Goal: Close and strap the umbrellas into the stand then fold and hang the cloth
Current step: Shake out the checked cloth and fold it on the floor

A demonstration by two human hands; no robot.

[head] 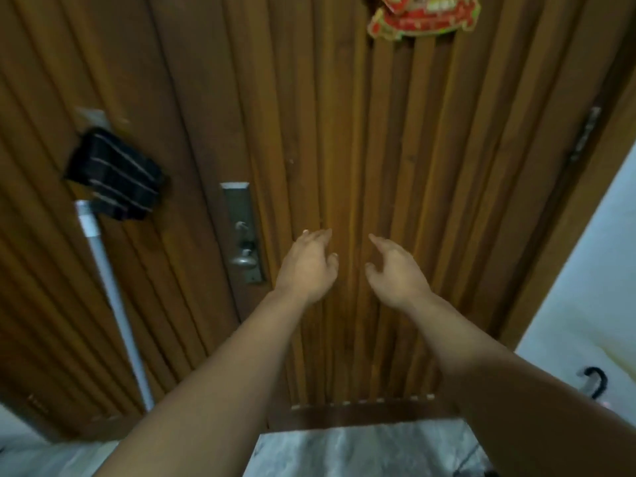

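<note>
- I have both bare forearms stretched out ahead of me toward a brown wooden door with vertical ribbed slats (395,166).
- My left hand (307,266) hangs in front of the door with its fingers (318,234) loosely curved and slightly spread, gripping nothing.
- My right hand (395,270) is just beside it, apart from it, fingers (377,241) relaxed and pointing up at the slats, also holding nothing; I cannot tell whether either hand touches the wood.
- To the left of my left hand sits a grey metal lock plate with a round knob (245,235), fixed on the door's edge.
- Further left, on the ribbed wooden wall panel (44,235), a folded dark cloth with thin pale stripes (115,175) hangs high up from a small pale hook plate (90,117).
- A white pole (110,287) runs down at a slant from just under that cloth toward the floor.
- At the top of the door a red and gold paper ornament (421,17) is stuck on; its writing is too blurred for me to read.
- At the lower right, against the white wall (585,287), a black curved umbrella handle (597,382) shows; the stand itself is out of my sight.
- A grey marbled floor (361,449) lies below the door's threshold.
</note>
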